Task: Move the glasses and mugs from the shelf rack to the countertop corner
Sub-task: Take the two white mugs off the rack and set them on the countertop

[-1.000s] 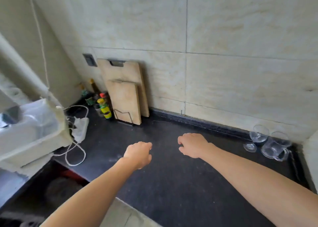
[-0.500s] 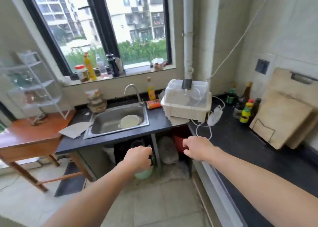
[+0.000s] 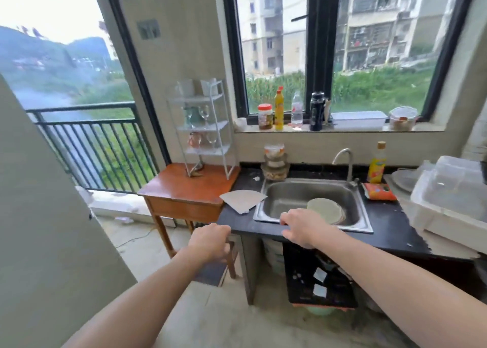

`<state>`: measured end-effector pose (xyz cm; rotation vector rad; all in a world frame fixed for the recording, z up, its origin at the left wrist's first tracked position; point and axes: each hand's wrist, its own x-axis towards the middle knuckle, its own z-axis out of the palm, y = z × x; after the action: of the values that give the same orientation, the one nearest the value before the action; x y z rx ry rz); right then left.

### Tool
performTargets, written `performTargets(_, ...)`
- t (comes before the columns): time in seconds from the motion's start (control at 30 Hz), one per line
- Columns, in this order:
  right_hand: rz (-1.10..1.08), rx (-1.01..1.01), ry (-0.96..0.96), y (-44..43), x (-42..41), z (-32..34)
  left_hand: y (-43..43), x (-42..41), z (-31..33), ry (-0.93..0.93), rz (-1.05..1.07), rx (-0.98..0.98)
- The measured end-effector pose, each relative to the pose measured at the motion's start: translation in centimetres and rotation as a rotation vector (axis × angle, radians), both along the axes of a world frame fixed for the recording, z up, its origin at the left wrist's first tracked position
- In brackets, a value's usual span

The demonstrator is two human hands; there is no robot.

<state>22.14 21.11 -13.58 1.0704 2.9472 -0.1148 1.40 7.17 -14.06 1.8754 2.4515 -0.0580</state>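
Closest to the camera are two bare arms reaching forward. The left hand (image 3: 210,242) is loosely curled with nothing in its grip. The right hand (image 3: 303,226) is also loosely curled and holds nothing; it hangs over the front edge of the dark bench (image 3: 390,223), just in front of the sink (image 3: 287,194). A pale plate (image 3: 326,210) lies in the sink.

Farther back and to the left stands a small wooden table (image 3: 184,189). On it stands the white shelf rack (image 3: 203,129), tall and upright, with its shelves one above the other. Wine glasses (image 3: 204,114) stand on a middle shelf, and more glasses (image 3: 210,138) sit on the shelf below. White mugs (image 3: 208,86) seem to sit on the top shelf, but they are blurry.

The rack lies ahead, up and to the left of both hands, and well apart from them. The left hand is on the rack's side, so I think it is the nearer one. The next move looks like stepping closer and reaching up and left. The glasses are thin and stand close together, so one could tip.
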Motion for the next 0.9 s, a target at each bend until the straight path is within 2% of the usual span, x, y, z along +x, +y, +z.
performTargets(0.27,0.130,0.043,0.020,7.4,-14.9,1.1,4.4,-12.4,-0.2,-0.037,0.177,0.066)
performTargets(0.43,0.186,0.075,0.077,15.1,-23.8,3.1,10.5,-20.3,2.1,-0.035,0.270,0.167)
performTargets(0.57,0.228,0.068,0.149,21.4,-31.5,6.0,15.7,-27.2,4.6,-0.111,0.338,0.230)
performTargets(0.9,0.245,0.068,0.280,30.0,-46.5,11.0,23.4,-41.6,7.9,-0.225,0.390,0.362)
